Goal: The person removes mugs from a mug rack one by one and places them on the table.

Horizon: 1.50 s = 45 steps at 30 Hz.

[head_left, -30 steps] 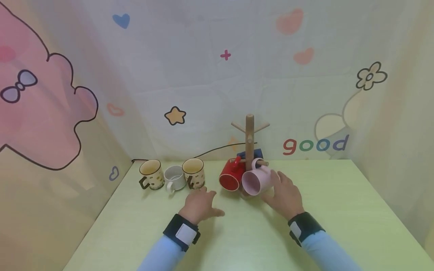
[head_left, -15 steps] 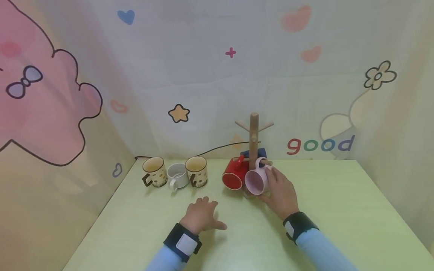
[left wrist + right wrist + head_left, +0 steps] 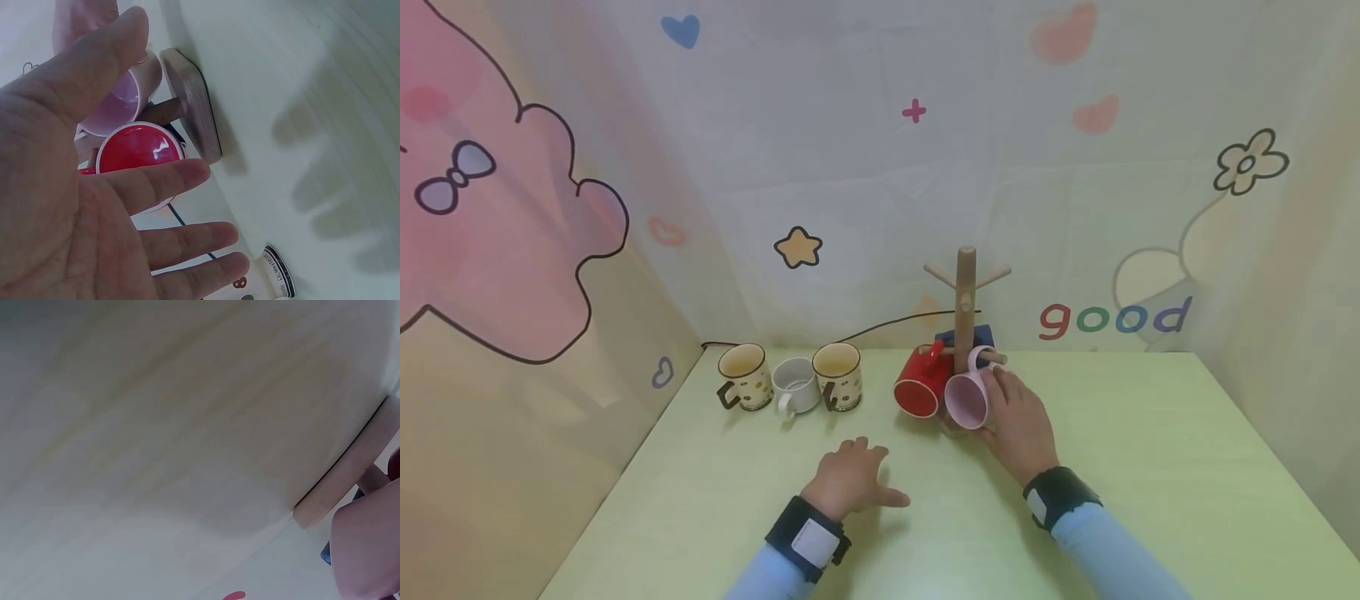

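Note:
In the head view, a wooden mug tree point(image 3: 966, 308) holds a red mug point(image 3: 919, 383) and a pink mug point(image 3: 966, 402), both hung by their handles with mouths tilted toward the front. My right hand point(image 3: 1019, 427) grips the pink mug's right side, thumb low and fingers on top. My left hand point(image 3: 850, 481) hovers over the table with fingers spread and nothing in them. Its open palm point(image 3: 81, 200) faces the red mug point(image 3: 140, 150) in the left wrist view. The right wrist view shows the pink mug point(image 3: 369, 544) beside the stand's base point(image 3: 350, 469), but not the fingers.
At the back left of the table stand two cream patterned mugs point(image 3: 745, 379) point(image 3: 838, 377) with a white ribbed cup point(image 3: 795, 387) between them. Behind the stand lies a blue object point(image 3: 983, 336). A dark cord point(image 3: 887, 323) shows along the printed curtain.
My right hand has closed on the pink mug, having been beside it with its fingers apart. The left hand has drawn back from the cream mug toward the front. The view has shifted slightly.

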Tool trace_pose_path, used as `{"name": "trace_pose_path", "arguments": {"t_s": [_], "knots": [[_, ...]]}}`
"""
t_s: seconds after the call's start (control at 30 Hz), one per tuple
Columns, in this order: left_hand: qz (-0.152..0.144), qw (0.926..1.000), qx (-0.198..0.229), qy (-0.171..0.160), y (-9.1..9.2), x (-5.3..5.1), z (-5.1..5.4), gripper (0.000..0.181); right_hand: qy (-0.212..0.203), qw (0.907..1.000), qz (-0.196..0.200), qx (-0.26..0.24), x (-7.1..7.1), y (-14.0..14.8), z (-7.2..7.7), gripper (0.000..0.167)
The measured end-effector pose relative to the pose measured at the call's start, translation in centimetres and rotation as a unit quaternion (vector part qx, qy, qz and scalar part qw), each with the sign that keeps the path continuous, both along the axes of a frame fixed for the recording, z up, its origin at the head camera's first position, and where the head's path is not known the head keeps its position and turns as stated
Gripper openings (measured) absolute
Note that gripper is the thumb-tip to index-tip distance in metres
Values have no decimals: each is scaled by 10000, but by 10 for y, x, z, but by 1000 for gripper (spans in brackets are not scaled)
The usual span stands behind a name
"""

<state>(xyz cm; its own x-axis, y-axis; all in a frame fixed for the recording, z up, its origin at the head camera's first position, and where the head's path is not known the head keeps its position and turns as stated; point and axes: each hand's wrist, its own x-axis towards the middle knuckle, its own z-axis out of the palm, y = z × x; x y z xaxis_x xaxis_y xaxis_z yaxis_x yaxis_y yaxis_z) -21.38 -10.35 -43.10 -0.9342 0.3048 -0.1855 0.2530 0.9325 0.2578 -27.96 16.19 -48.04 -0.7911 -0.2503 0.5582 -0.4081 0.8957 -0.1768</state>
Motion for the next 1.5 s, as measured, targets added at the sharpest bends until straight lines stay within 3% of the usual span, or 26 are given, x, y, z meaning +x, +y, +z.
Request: {"name": "trace_pose_path", "arguments": {"t_s": [0.37,0.8,1.0,1.13,1.3,1.5], "knots": [[-60,10000,23,31,3,2,-6,78,-399,9992,18,-21,6,3,2,101],[-45,10000,59,-25,3,5,-11,75,164,9993,84,-315,19,6,4,101],[-34,9999,106,-71,4,7,-8,74,133,9956,65,-929,28,7,3,103],[-10,9998,151,-122,6,8,-4,74,-129,9817,-236,-1887,35,5,4,96],[24,9998,154,-78,6,9,-2,72,-478,9459,-460,-3175,50,5,12,86],[-37,9997,200,109,7,8,-2,64,-1367,9254,-284,-3523,64,16,24,84]]}}
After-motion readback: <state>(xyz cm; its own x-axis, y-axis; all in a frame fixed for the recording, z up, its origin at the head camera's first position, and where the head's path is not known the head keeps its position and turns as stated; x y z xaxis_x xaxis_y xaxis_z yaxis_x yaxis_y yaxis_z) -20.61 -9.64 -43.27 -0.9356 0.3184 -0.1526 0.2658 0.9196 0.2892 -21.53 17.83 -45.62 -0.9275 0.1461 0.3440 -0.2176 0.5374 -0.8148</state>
